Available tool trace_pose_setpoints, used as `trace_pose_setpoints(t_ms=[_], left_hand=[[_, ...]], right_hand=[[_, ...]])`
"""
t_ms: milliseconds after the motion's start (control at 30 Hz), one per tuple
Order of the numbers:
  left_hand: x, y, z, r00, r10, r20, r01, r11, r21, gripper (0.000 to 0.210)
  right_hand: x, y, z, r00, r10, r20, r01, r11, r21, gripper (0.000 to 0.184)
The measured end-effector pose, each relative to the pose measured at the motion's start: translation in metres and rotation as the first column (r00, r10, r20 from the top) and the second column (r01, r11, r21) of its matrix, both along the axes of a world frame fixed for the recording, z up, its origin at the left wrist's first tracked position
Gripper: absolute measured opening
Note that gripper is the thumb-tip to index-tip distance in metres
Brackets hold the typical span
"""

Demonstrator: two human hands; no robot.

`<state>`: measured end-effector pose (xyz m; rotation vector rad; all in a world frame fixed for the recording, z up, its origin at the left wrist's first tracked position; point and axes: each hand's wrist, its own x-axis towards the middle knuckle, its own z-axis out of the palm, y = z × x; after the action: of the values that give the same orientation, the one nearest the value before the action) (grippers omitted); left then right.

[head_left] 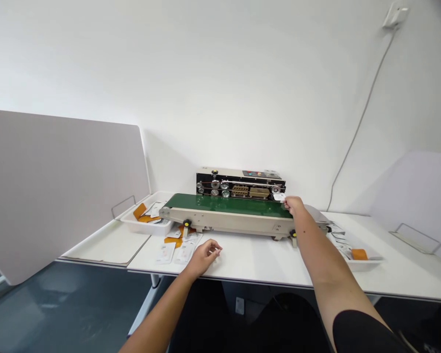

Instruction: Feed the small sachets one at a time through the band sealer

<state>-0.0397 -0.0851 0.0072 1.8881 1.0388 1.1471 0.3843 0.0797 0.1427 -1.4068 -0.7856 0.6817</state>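
White packet (pixel 279 196), print illegible, pinched in your right grip (pixel 293 205) at the right end of the machine (pixel 238 172). Your right forearm (pixel 319 250) hides part of the green conveyor (pixel 220 202) and right tray (pixel 363 266). Left grip (pixel 203 258) slack, fingers half-curled, near loose packets (pixel 165 253).

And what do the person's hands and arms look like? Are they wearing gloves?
No gloves: the left hand and right hand are both bare, and no watch or bracelet shows. A black sleeve ends near the right elbow. The right forearm has one small spot. The left sleeve is out of view.
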Motion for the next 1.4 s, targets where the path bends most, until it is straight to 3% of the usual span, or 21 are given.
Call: trace_pose_setpoints(t_ms=[100,167,233,267,333,400,500,600,700,800,900,1033,1167,1233,1400], left_hand=[[-0.013,-0.006,0.0,0.984,0.174,-0.045,-0.166,0.975,0.147,0.022],[-0.035,-0.008,-0.003,0.93,0.365,-0.048,-0.336,0.896,0.289,0.023],[-0.066,-0.008,-0.007,0.832,0.554,-0.04,-0.488,0.764,0.421,0.024],[-0.084,-0.007,-0.007,0.781,0.62,-0.073,-0.525,0.716,0.459,0.024],[-0.117,-0.002,-0.007,0.712,0.672,-0.204,-0.51,0.695,0.507,0.025],[-0.143,0.005,-0.005,0.659,0.67,-0.343,-0.47,0.722,0.508,0.031],[-0.161,0.02,-0.004,0.635,0.569,-0.523,-0.402,0.821,0.406,0.046],[-0.16,0.036,-0.005,0.652,0.414,-0.636,-0.294,0.91,0.291,0.064],[-0.151,0.047,-0.006,0.637,0.319,-0.701,-0.201,0.948,0.249,0.075],[-0.143,0.047,-0.006,0.578,0.299,-0.76,-0.182,0.954,0.237,0.073],[-0.138,0.038,-0.008,0.533,0.324,-0.781,-0.185,0.946,0.266,0.066],[-0.136,0.028,-0.014,0.541,0.384,-0.749,-0.212,0.923,0.32,0.064],[-0.141,0.038,-0.016,0.558,0.439,-0.704,-0.241,0.898,0.368,0.084],[-0.144,0.048,-0.014,0.565,0.411,-0.716,-0.208,0.91,0.359,0.094],[-0.148,0.064,-0.007,0.577,0.288,-0.764,-0.118,0.955,0.271,0.081]], right_hand=[[-0.001,-0.001,-0.002,0.996,-0.039,0.077,0.04,0.999,-0.017,0.011],[-0.001,-0.011,-0.006,0.986,-0.09,0.137,0.09,0.996,0.012,0.016],[-0.007,-0.027,-0.015,0.949,-0.175,0.261,0.155,0.983,0.094,0.025],[-0.013,-0.036,-0.02,0.917,-0.215,0.337,0.173,0.973,0.15,0.029],[-0.029,-0.058,-0.035,0.839,-0.269,0.473,0.155,0.951,0.267,0.035],[-0.052,-0.082,-0.055,0.796,-0.268,0.543,0.073,0.932,0.354,0.037],[-0.091,-0.122,-0.092,0.771,-0.166,0.615,-0.116,0.912,0.392,0.035],[-0.127,-0.155,-0.129,0.701,0.1,0.706,-0.369,0.898,0.239,0.031],[-0.15,-0.173,-0.152,0.502,0.356,0.788,-0.581,0.814,0.002,0.025],[-0.159,-0.178,-0.156,0.375,0.422,0.826,-0.633,0.767,-0.104,0.024],[-0.159,-0.177,-0.153,0.377,0.41,0.831,-0.606,0.787,-0.113,0.025],[-0.159,-0.176,-0.152,0.354,0.409,0.841,-0.607,0.785,-0.126,0.025],[-0.17,-0.173,-0.154,0.347,0.406,0.845,-0.596,0.792,-0.136,0.025],[-0.182,-0.169,-0.154,0.333,0.409,0.85,-0.609,0.781,-0.138,0.027],[-0.227,-0.145,-0.15,0.255,0.485,0.836,-0.603,0.756,-0.255,0.06]])
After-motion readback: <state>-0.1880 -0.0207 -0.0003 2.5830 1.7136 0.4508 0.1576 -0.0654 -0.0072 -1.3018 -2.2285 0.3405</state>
